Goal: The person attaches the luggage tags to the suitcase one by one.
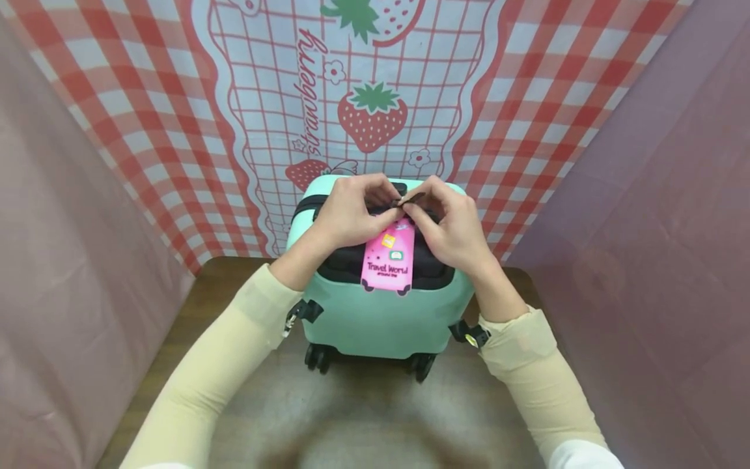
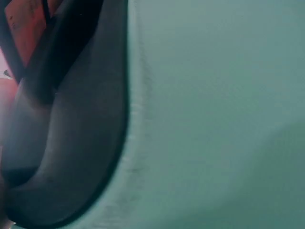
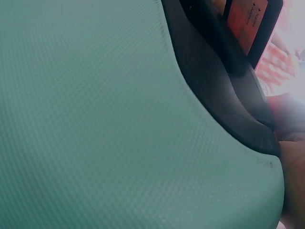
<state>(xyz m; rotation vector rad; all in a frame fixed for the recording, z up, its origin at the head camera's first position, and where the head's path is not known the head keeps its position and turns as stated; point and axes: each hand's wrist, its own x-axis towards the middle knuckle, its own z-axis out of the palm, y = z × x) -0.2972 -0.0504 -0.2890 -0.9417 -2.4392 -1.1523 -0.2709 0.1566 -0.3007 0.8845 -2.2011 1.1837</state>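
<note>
Cloth [image 1: 375, 98] behind suitcase [image 1: 381, 326], table [image 1: 217, 280] beneath; tag [image 1: 382, 255] partly hides black panel [image 1: 342, 266].

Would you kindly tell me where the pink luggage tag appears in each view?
Head: the pink luggage tag is near the centre, reading "Travel World".
Left wrist: upper left corner, apparently its back, cut off by the edge.
Right wrist: top edge, right of centre, apparently its back, showing "Name".
Shared landmark: the black recess in the mint suitcase.

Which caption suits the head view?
Fingers of both hands hold a dark strap by a pink tag at a mint suitcase.
</note>
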